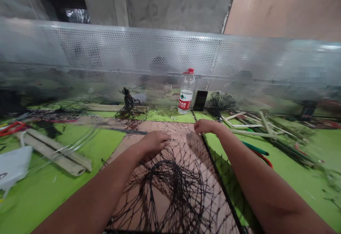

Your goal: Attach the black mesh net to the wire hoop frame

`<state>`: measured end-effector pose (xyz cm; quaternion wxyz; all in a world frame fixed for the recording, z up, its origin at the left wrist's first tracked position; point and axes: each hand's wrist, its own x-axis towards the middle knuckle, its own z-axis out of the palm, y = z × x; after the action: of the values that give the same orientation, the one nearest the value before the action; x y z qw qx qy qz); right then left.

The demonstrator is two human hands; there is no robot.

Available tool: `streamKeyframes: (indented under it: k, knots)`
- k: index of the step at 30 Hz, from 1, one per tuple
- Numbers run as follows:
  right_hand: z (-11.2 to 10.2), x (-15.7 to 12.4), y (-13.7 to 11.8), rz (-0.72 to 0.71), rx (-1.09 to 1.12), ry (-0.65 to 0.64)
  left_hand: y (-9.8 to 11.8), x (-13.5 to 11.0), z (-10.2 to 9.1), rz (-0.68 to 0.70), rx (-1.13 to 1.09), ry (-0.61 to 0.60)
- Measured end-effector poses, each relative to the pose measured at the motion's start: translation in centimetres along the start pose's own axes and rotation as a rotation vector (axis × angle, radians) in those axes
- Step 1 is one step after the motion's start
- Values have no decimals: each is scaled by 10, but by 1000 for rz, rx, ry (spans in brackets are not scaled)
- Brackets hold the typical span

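The black net (pixel 177 184) lies in a loose, tangled bundle on the pinkish board (pixel 130 143), between the two forearms; its near end is cut off by the lower edge, and its overlapping strands are hard to tell apart; mesh spreads rightward over a dark bar (pixel 221 177). The left hand (pixel 156 143) is at the net's far side, its fingers close together and pointing right, beside a thin, shiny piece (pixel 172 140) – whether they pinch it, I cannot tell; the right hand (pixel 204 126) is farther out, fingers curled inward, their tips too small and blurred to show what, if anything, they grip. Beyond stand a water bottle (pixel 185 99) and a dark phone (pixel 200 101), before a perforated screen (pixel 119 54) that blurs whatever is behind it; at left, a white object (pixel 16 164) is cut off by the frame, near bamboo pieces (pixel 53 152); at right, the forearm partly hides a tool with green and red handles (pixel 256 148) – its working end out of sight.
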<state>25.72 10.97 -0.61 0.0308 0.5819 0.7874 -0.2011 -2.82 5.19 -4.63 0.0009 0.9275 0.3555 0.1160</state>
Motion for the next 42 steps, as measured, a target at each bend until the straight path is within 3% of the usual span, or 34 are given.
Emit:
streamKeyframes:
  k: [19,24,29,32,35,38,42]
  knots:
    - [-12,-24,2,6,423,-43,0,-1,-1,-5,-34,-19]
    - [-15,-29,5,-69,539,-12,3,-1,-5,-21,-43,-11]
    - [-20,-32,1,-249,843,187,5,0,-16,-51,-67,87]
    - [-24,-32,-7,-284,951,319,4,0,-23,-97,-86,160]
    - [-25,-32,-16,-340,1031,352,4,0,-29,-122,-113,201]
    - [-22,-32,-26,-377,1025,315,4,-1,-35,-133,-128,228]
    - [-17,-32,-47,-330,839,262,6,-3,-41,-193,-191,246]
